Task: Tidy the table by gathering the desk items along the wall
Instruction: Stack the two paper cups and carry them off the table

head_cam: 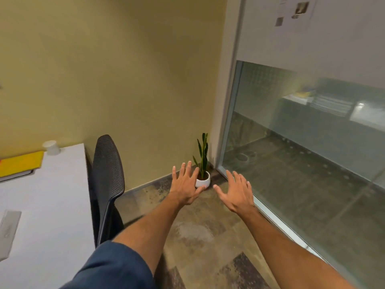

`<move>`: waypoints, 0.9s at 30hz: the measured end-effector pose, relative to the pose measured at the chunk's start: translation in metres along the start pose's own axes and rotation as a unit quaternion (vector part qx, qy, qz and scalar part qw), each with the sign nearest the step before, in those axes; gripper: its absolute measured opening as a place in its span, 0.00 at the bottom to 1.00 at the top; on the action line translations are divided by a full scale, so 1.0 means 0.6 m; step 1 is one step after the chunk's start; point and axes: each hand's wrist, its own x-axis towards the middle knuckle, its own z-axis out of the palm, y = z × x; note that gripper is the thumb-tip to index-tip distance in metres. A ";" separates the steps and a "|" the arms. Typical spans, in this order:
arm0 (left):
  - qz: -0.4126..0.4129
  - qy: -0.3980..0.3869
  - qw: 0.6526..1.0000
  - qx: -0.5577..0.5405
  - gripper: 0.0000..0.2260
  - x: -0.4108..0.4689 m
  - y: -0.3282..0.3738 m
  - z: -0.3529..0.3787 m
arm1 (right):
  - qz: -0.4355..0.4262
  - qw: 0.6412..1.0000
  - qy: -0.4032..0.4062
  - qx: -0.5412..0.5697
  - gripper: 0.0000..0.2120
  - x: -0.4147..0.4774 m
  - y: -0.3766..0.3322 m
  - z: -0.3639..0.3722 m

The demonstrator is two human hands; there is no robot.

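Head view: both bare forearms are stretched forward from the lower edge of the frame, and neither hand holds anything. The left hand (185, 184) is seen at centre frame with its fingers straight and spread, back upward; the right hand (235, 192) lies just to its right, fingers likewise spread and relaxed, with a clear gap kept between the two hands. A dark blue sleeve (116, 268) is seen on the left upper arm at the bottom of the frame. The task's things are found at the far left: a white table (52, 205) occupies the lower left, and at its far end, against the olive wall (125, 69), a yellow notebook (19, 163) is laid flat with an upturned paper cup (51, 147) just to its right. A grey rectangular panel (8, 232) is set into the tabletop at the left edge. A black mesh office chair (108, 184) is placed between the table and the hands. Behind the left fingertips, in the floor corner, a snake plant (203, 151) stands upright in a white pot (203, 181); whether the pot is touched cannot be told. A glass partition (312, 153) fills the right half, with papers (295, 11) stuck up at the upper right.
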 end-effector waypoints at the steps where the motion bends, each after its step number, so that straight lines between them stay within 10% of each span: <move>1: -0.013 -0.002 1.000 0.002 0.34 0.023 -0.009 0.003 | -0.014 1.000 -0.002 0.006 0.38 0.033 -0.002 0.006; 27: -0.377 0.063 0.924 0.016 0.35 0.345 -0.394 -0.066 | -0.346 0.932 -0.100 0.038 0.38 0.652 -0.342 0.146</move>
